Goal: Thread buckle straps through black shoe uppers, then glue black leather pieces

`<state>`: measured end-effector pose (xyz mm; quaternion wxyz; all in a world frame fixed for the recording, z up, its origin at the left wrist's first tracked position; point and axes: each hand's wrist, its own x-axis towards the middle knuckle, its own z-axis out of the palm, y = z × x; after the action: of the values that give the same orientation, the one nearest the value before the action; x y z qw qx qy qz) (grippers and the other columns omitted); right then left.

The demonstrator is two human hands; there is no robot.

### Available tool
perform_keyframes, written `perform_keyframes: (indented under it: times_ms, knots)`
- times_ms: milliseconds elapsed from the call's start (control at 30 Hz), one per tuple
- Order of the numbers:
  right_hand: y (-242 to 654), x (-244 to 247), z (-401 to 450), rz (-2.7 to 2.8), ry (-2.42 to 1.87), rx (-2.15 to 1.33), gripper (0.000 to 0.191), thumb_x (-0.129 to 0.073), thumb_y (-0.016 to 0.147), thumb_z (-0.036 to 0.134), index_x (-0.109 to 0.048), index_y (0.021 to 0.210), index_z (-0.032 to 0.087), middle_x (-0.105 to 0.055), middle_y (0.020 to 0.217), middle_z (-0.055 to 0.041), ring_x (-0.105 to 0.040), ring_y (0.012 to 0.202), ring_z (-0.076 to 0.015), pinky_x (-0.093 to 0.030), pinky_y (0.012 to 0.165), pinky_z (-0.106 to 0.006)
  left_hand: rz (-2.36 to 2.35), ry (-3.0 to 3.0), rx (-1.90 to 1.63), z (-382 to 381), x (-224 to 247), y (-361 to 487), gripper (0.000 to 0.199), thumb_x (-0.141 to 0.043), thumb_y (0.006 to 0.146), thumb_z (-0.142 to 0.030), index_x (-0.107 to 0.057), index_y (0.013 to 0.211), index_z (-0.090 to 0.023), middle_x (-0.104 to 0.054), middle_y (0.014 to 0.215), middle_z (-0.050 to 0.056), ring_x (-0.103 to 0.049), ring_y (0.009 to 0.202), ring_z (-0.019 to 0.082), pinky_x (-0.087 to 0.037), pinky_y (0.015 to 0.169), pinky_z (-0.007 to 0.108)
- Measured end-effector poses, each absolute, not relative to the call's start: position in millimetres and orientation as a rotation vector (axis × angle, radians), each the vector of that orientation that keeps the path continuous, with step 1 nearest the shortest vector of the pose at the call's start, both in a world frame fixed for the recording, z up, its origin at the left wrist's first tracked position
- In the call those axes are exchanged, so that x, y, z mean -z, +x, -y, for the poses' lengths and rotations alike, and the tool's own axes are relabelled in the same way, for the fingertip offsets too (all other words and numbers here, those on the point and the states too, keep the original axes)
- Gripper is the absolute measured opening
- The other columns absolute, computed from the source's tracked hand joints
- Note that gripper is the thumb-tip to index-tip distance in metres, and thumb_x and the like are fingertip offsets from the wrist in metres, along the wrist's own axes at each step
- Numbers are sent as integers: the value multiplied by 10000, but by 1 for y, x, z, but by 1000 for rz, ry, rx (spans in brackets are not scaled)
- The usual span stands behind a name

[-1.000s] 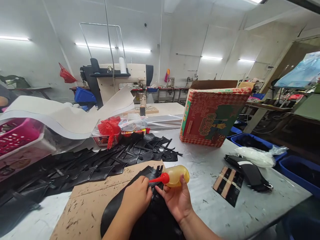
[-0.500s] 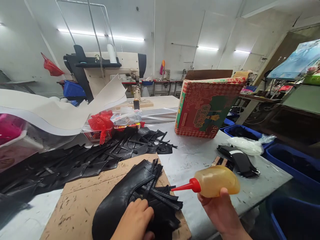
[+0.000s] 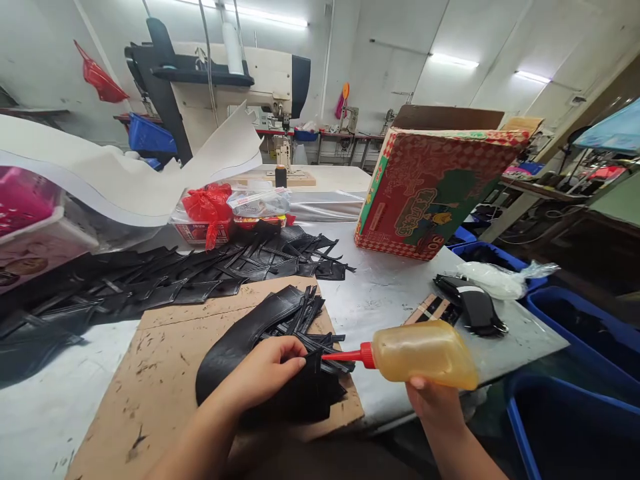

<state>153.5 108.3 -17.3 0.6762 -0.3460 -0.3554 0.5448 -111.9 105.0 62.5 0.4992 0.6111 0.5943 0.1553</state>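
Observation:
My right hand [image 3: 436, 402] grips a squeeze bottle [image 3: 425, 355] of yellowish liquid, lying level, its red nozzle pointing left. The nozzle's tip reaches the edge of a black leather piece [image 3: 295, 393] beside my left fingers. My left hand [image 3: 273, 369] is closed, thumb and fingers pinching that piece. Beneath it lies a stack of black leather pieces with narrow straps [image 3: 245, 330], on a stained cardboard sheet [image 3: 165, 360]. Whether liquid is coming out of the nozzle I cannot tell.
More black leather pieces [image 3: 200, 283] spread in an overlapping row behind the cardboard. A red carton [image 3: 425, 193] stands at the back right, near a black item with a white stripe [image 3: 477, 307]. Blue bins [image 3: 575, 333] line the right table edge. A sewing machine [image 3: 235, 80] stands behind.
The bottle has come left and its nozzle now meets the leather. My left hand has shifted its grasp and lifted a leather piece's edge. The camera view has tilted down.

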Motion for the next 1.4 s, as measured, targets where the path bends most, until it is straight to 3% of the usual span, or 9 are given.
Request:
perform_keyframes:
  times_ms: [200,500,933,1167,1400]
  knots:
    - [151,24,-110,849,-829,-1277,541,-889,397,237,-663,888,211,-693,843,-115,-655,771,-320,-556,680,-450,-1432,1401,-431,-106,-63,-112,233,-466,677,-376,-576,716,-174,-479,630,-25,-417,618,150,-315,566,245]
    - [146,23,-112,888,-853,-1268,543,-875,438,243,-663,936,205,-697,865,-113,-652,799,-316,-552,704,-443,-1420,1361,-466,-107,-57,-114,243,-494,664,-384,-591,712,-167,-472,619,-28,-409,600,136,-306,545,238]
    - [146,30,-110,877,-872,-1339,428,-851,480,315,-674,850,193,-694,836,-106,-645,794,-301,-541,721,-445,-1347,1244,-517,-107,-55,-116,299,-549,624,-431,-582,737,-156,-490,614,-27,-421,587,134,-315,570,249]
    - [142,16,-110,799,-812,-1403,534,-875,426,266,-635,901,220,-690,820,-78,-643,779,-287,-536,701,-435,-1315,1137,-558,-107,-53,-118,283,-592,623,-424,-581,735,-165,-525,642,-17,-475,611,144,-361,582,251]
    - [137,9,-108,810,-856,-1340,553,-889,360,386,-641,825,217,-682,753,-66,-635,684,-250,-552,595,-383,-1313,1086,-617,-106,-56,-119,260,-620,626,-403,-584,728,-167,-534,637,-28,-471,602,127,-366,564,230]
